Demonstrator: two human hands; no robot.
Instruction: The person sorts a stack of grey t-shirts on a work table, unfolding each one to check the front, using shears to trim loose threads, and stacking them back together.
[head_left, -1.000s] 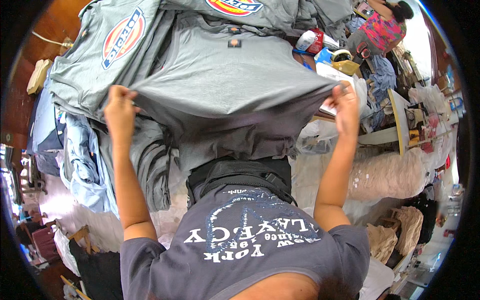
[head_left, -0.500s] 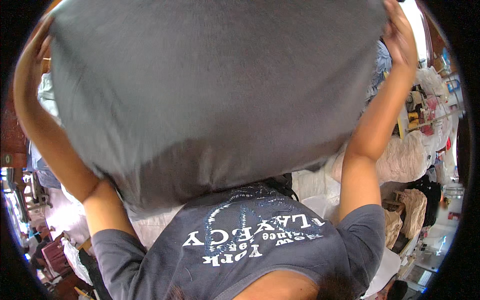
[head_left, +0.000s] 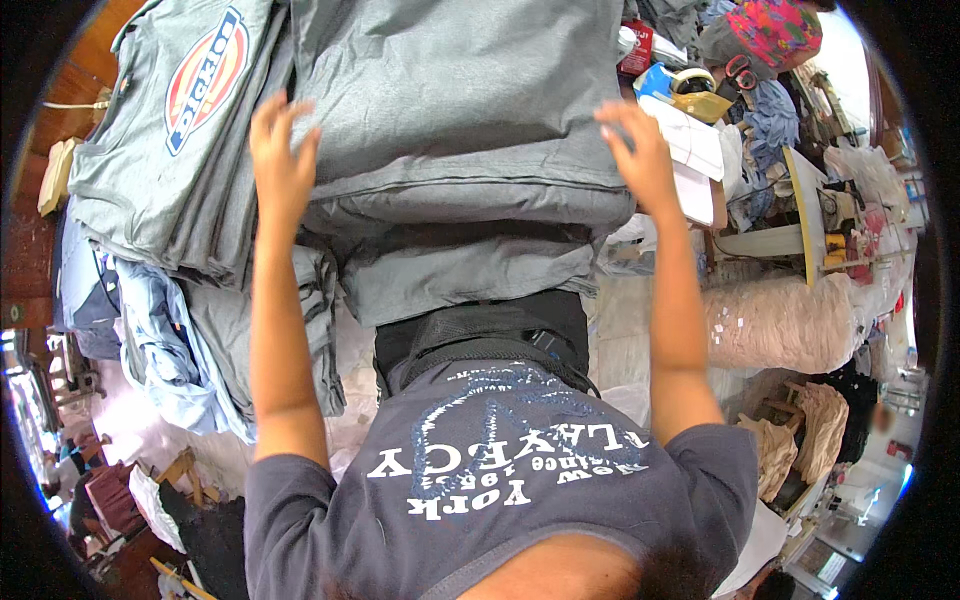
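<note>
Work table (head_left: pixel 640 300), mostly covered; grey shirt stack (head_left: pixel 460 120) at centre; logo shirt pile (head_left: pixel 170 140) left of stack; papers (head_left: pixel 695 160) right of stack.

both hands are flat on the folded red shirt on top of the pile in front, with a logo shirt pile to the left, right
Not quite: the folded shirt under the left hand and right hand is grey, not red, as the head view shows. The rest holds: it tops the pile in front, and the logo shirt pile lies to the left.
</note>
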